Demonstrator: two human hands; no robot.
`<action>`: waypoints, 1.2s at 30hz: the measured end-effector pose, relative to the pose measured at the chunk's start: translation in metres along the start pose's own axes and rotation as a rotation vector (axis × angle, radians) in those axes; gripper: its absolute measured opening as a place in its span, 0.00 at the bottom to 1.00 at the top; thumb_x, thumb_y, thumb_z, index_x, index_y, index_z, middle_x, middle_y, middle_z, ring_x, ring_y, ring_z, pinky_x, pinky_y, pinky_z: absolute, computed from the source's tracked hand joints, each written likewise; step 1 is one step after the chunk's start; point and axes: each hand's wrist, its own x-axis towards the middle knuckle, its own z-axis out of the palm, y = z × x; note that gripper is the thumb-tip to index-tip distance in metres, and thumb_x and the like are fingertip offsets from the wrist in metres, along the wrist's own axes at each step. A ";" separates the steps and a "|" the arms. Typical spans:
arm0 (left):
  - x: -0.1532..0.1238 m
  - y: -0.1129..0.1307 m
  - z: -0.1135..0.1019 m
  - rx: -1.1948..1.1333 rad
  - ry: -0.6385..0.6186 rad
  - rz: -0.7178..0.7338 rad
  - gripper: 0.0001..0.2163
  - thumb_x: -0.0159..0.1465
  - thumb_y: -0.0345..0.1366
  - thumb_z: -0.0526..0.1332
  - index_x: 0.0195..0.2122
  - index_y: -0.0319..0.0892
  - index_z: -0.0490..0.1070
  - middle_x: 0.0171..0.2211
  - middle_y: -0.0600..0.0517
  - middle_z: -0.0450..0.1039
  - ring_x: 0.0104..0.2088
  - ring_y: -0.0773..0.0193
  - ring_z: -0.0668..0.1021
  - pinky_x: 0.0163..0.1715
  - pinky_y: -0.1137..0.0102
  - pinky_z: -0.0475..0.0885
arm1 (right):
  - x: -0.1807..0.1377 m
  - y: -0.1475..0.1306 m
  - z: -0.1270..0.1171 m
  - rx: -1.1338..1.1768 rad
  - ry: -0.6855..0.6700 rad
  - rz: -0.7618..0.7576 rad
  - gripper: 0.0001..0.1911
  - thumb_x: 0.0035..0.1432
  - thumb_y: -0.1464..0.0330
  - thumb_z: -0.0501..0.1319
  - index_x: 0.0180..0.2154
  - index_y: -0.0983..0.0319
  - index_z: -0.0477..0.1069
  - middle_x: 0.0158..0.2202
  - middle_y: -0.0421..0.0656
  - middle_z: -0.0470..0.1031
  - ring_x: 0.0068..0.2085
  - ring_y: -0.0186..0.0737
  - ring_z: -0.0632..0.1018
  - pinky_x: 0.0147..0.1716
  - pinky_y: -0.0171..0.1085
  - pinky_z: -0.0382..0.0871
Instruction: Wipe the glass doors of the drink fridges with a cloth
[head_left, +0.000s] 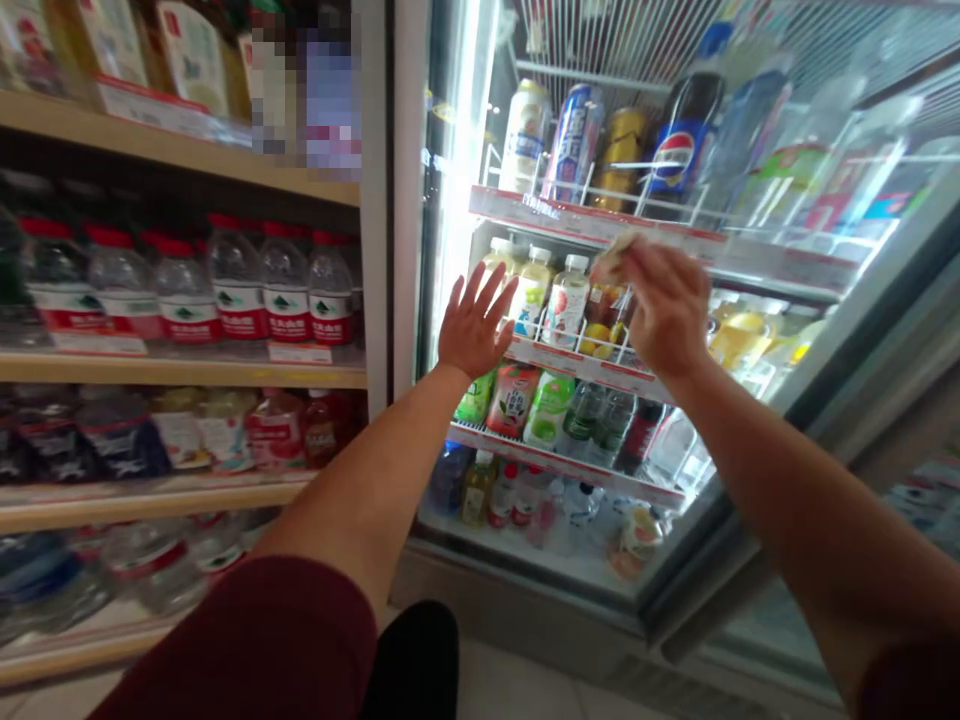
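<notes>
A: hands?
B: right hand (667, 310) clamped on a pale cloth (616, 250), at the front rail of the top shelf (525, 212) in the fridge (405, 250), about mid-width. Left hand (472, 325) flat, fingers spread apart, empty, at the left end of the second shelf (570, 362) front edge
A: cloth orientation?
B: sticks out of the fist up-left, long axis roughly along the rail. Too crumpled to say more
A: contents?
B: top shelf: cans (574, 140), cola bottle (679, 125). Second: pale juice bottles (534, 285), upright. Third: green-label bottles (547, 405). Wooden shelf (187, 372) left of the fridge: red-cap water bottles (240, 285)
</notes>
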 end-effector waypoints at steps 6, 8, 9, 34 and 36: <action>0.001 0.001 -0.002 -0.006 -0.010 -0.015 0.29 0.72 0.42 0.50 0.74 0.48 0.53 0.74 0.50 0.52 0.75 0.53 0.49 0.75 0.50 0.43 | 0.013 -0.010 0.009 -0.006 0.097 0.000 0.28 0.72 0.71 0.48 0.70 0.49 0.59 0.65 0.41 0.72 0.66 0.51 0.70 0.62 0.57 0.66; 0.001 0.001 -0.002 -0.010 -0.009 -0.009 0.29 0.72 0.42 0.50 0.74 0.47 0.53 0.74 0.50 0.52 0.75 0.53 0.49 0.75 0.51 0.43 | 0.009 -0.020 0.010 0.033 -0.054 -0.081 0.28 0.72 0.71 0.49 0.69 0.49 0.61 0.64 0.40 0.73 0.65 0.51 0.71 0.61 0.56 0.67; 0.001 0.001 -0.002 -0.011 -0.006 -0.005 0.28 0.72 0.42 0.50 0.73 0.47 0.54 0.74 0.49 0.52 0.75 0.53 0.49 0.75 0.51 0.43 | 0.013 -0.018 0.009 0.046 -0.084 -0.086 0.27 0.72 0.71 0.49 0.68 0.49 0.62 0.64 0.40 0.73 0.65 0.50 0.71 0.62 0.56 0.67; -0.002 0.001 -0.003 0.030 0.019 0.021 0.28 0.73 0.42 0.48 0.74 0.46 0.52 0.74 0.49 0.52 0.76 0.54 0.47 0.75 0.50 0.45 | 0.136 -0.024 0.045 0.096 -0.108 0.151 0.22 0.75 0.69 0.48 0.64 0.60 0.67 0.69 0.44 0.66 0.71 0.50 0.61 0.70 0.62 0.56; -0.002 0.001 -0.003 0.028 0.014 0.015 0.28 0.73 0.42 0.48 0.74 0.47 0.52 0.74 0.49 0.52 0.76 0.54 0.47 0.75 0.50 0.45 | 0.130 -0.041 0.051 0.149 -0.217 0.017 0.20 0.75 0.69 0.49 0.63 0.57 0.69 0.67 0.41 0.70 0.70 0.45 0.63 0.70 0.57 0.58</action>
